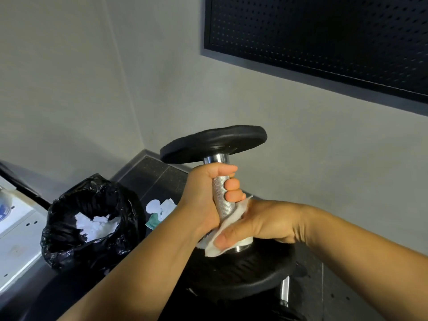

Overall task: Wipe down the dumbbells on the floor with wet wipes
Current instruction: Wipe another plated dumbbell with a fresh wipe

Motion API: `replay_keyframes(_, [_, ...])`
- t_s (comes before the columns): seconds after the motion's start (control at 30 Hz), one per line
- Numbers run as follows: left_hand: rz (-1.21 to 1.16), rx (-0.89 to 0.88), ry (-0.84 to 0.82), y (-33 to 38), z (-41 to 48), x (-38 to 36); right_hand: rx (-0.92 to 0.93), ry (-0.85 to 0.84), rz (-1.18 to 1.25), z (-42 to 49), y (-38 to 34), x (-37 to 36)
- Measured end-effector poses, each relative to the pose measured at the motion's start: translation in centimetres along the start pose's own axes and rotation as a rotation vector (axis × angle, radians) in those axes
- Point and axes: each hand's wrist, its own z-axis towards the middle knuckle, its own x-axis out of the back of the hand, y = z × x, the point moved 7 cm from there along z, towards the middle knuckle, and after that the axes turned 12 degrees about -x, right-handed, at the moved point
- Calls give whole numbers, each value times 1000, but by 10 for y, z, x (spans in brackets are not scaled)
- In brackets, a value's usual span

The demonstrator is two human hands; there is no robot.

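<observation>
A dumbbell (214, 144) with black round plates and a knurled steel handle stands upright in the middle of the head view. My left hand (206, 198) grips the handle just under the top plate. My right hand (257, 222) holds a white wet wipe (228, 228) wrapped around the lower end of the handle, above the bottom plate (243, 274). Part of the handle is hidden by both hands.
A bin lined with a black bag (69, 228), with used white wipes inside, stands to the left. A green and white wipes packet (159, 212) lies on the dark floor behind it. Another dumbbell's steel handle (284, 293) shows at the lower right. Grey walls close the corner.
</observation>
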Motion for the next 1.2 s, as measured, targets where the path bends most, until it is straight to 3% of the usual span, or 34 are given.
replay_keyframes(0.13, [-128, 23, -220, 3, -3, -13, -16, -79, 272, -40, -14, 26])
replay_keyframes(0.27, [-268, 87, -357, -2, -5, -18, -8, -45, 314, -45, -12, 27])
replay_keyframes(0.37, [-248, 66, -231, -4, -5, -12, -121, -60, 271, -35, 4, 22])
replay_keyframes(0.43, [-242, 49, -121, -4, -6, -5, -148, -81, 104, -28, 15, 14])
replay_keyframes(0.5, [-242, 34, -64, -4, -8, 1, -139, -8, 12, -31, 16, 18])
replay_keyframes(0.6, [-230, 49, -15, -8, -11, 5, -88, 97, 225, -48, -5, 36])
replay_keyframes(0.67, [-230, 52, -7, -13, -10, 8, -34, 259, 230, -57, -21, 51])
replay_keyframes(0.8, [-223, 100, -26, -23, -14, 7, -97, 707, -313, -70, -46, 67])
replay_keyframes(0.87, [-189, 112, -15, -26, -15, 6, 55, 952, -545, -82, -75, 68])
replay_keyframes(0.93, [-175, 116, -8, -30, -15, 6, 213, 1080, -611, -84, -87, 63])
replay_keyframes(1.03, [-165, 119, 31, -34, -13, 8, 268, 1015, -558, -72, -81, 49])
replay_keyframes(1.1, [-172, 105, 56, -34, -12, 11, 294, 859, -444, -63, -71, 40])
replay_keyframes(1.2, [-196, 107, 57, -35, -11, 12, 297, 523, -83, -56, -54, 29])
